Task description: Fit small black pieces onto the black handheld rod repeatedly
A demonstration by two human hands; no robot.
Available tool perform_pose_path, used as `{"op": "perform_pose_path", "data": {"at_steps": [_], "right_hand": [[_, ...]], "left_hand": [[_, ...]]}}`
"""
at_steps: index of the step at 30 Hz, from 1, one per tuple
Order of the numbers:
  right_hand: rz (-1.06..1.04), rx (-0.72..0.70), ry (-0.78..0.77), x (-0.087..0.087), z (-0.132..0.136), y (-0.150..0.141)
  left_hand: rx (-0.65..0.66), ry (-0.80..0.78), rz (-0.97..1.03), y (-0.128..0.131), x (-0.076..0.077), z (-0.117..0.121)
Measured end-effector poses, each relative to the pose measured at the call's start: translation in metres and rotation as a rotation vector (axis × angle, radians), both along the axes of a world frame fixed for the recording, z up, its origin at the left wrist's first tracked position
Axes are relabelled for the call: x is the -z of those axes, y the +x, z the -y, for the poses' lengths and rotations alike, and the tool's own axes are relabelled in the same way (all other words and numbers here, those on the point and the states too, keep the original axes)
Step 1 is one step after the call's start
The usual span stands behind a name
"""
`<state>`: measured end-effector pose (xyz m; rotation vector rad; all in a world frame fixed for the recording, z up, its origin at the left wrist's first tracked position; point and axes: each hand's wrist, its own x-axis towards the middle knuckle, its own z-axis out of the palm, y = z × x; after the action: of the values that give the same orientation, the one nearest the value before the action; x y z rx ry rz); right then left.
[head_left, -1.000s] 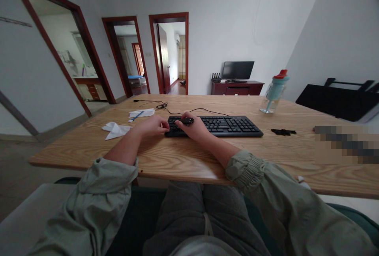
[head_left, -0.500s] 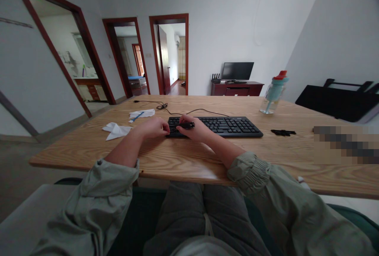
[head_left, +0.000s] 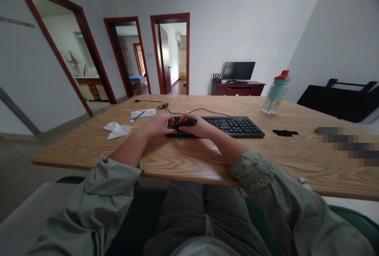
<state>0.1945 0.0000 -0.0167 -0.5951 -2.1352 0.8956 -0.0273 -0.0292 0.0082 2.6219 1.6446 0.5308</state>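
Observation:
A black keyboard (head_left: 237,126) lies on the wooden table in front of me. My right hand (head_left: 199,126) is closed around a slim black pen-like tool (head_left: 188,122), its narrow end pointing left over the keyboard's left part. I cannot make out the tool's exact kind. At the keyboard's left end, my left hand (head_left: 160,125) has its thumb and fingers bent together near the tool's tip. Whatever is between those fingers is too small to name. Both hands cover some of the left keys.
White crumpled tissue (head_left: 117,129) lies left of my hands; behind it a blue stick (head_left: 138,116) rests on another tissue (head_left: 149,112). A black cable (head_left: 162,106) runs behind the keyboard. To the right are a water bottle (head_left: 274,94) and a small black item (head_left: 284,133).
My left hand has shifted slightly right, closer to the tool's tip, and its thumb now shows apart from the fingertips. The tool in my right hand has tilted a little.

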Motion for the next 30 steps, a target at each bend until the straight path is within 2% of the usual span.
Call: {"op": "perform_pose_path", "data": {"at_steps": [3,6,9,12,15,19,25,30], "right_hand": [[-0.041,-0.038,-0.094,0.0,-0.007,-0.001],[-0.04,-0.035,-0.108,-0.002,-0.01,-0.002],[-0.037,-0.033,-0.088,-0.001,-0.011,-0.003],[-0.063,0.026,-0.044,0.002,-0.011,-0.004],[-0.014,0.143,0.062,0.004,-0.008,-0.002],[0.227,0.254,0.289,0.008,0.0,-0.001],[0.39,0.229,0.582,0.017,0.009,-0.022],[0.463,0.207,0.674,0.017,0.001,-0.036]], "left_hand": [[0.103,0.077,-0.025,0.017,-0.001,-0.003],[0.148,0.108,-0.105,0.033,0.002,-0.01],[0.093,0.094,-0.178,0.04,0.007,-0.019],[0.01,0.091,-0.168,0.037,0.011,-0.025],[-0.042,0.112,-0.09,0.03,0.015,-0.028],[-0.141,0.128,0.046,0.024,0.019,-0.029],[-0.182,0.137,0.217,0.016,0.023,-0.029],[-0.247,0.156,0.327,0.011,0.025,-0.031]]}}
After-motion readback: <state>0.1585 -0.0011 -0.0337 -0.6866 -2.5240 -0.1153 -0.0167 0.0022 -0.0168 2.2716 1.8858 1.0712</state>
